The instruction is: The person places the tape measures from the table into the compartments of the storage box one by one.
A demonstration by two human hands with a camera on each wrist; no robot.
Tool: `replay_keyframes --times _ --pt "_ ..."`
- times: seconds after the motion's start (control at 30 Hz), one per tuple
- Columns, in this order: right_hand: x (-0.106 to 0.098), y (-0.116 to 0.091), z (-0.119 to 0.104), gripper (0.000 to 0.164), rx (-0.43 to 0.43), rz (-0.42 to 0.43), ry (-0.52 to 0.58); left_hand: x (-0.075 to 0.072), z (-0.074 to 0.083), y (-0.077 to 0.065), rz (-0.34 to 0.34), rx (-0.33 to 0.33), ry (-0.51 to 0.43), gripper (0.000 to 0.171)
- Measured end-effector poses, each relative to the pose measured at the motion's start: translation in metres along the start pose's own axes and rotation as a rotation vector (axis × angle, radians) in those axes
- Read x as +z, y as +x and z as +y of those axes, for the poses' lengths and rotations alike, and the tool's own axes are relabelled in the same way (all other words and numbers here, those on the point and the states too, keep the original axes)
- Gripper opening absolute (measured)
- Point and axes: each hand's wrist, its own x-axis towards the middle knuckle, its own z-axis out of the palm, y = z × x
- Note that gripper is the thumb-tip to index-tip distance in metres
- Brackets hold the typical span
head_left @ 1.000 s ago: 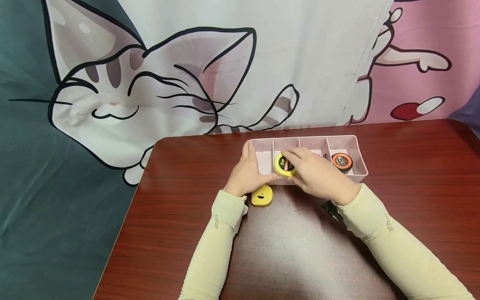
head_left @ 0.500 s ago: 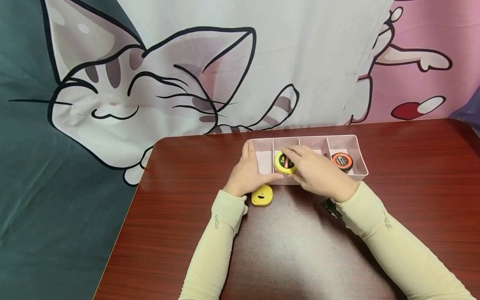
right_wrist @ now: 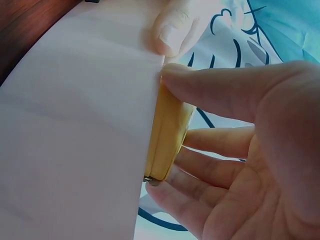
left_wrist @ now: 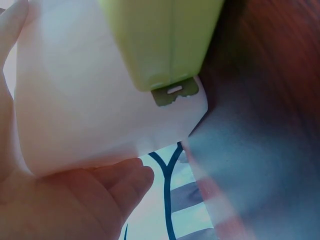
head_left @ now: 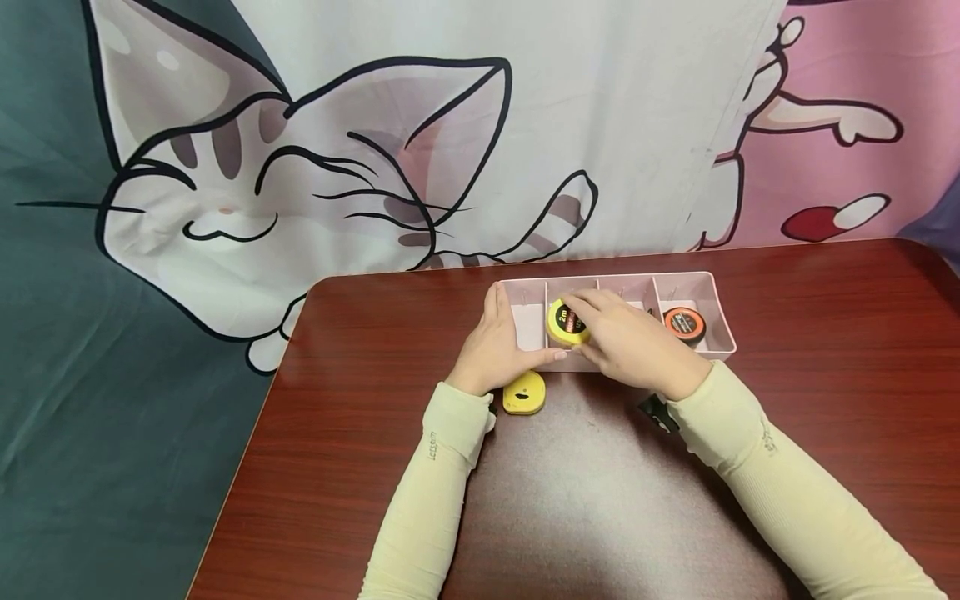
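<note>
A pale pink box (head_left: 529, 323) with several compartments in a row stands near the table's back edge. My left hand (head_left: 489, 346) holds its front left corner, fingers along the left end and thumb across the front wall. My right hand (head_left: 637, 342) grips a yellow tape measure (head_left: 564, 323), marked 2m, at the second compartment from the left. In the right wrist view, part of this tape measure (right_wrist: 167, 130) shows above the box's rim, between thumb and fingers. Its lower part is hidden. Another yellow tape measure (head_left: 524, 392) lies before the box, close to the left wrist.
An orange and black tape measure (head_left: 684, 325) sits in the rightmost compartment. My right hand mostly hides the third compartment. Behind the dark red table (head_left: 360, 375) hangs a cloth (head_left: 637, 125) printed with cartoon cats.
The tape measure in my right hand has shifted slightly towards the back of the box, and the right wrist a little to the left. The left hand and box stay put.
</note>
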Motion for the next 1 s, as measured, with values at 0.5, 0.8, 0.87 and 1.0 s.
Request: replay_keyframes --times 0.5,0.8,0.87,1.0 --pt "0.0 0.007 0.004 0.066 0.03 -0.045 0.009 0.001 -0.001 0.0 0.007 0.006 0.002 0.138" --pt "0.007 0.01 0.013 0.067 0.046 -0.064 0.029 0.002 -0.001 0.0 0.011 0.01 -0.002 0.138" --pt "0.008 0.011 0.015 0.067 0.046 -0.066 0.032 0.002 -0.001 0.0 0.01 0.01 -0.005 0.138" --pt "0.008 0.012 0.017 0.067 0.038 -0.067 0.033 0.002 -0.002 0.001 0.01 0.009 -0.012 0.137"
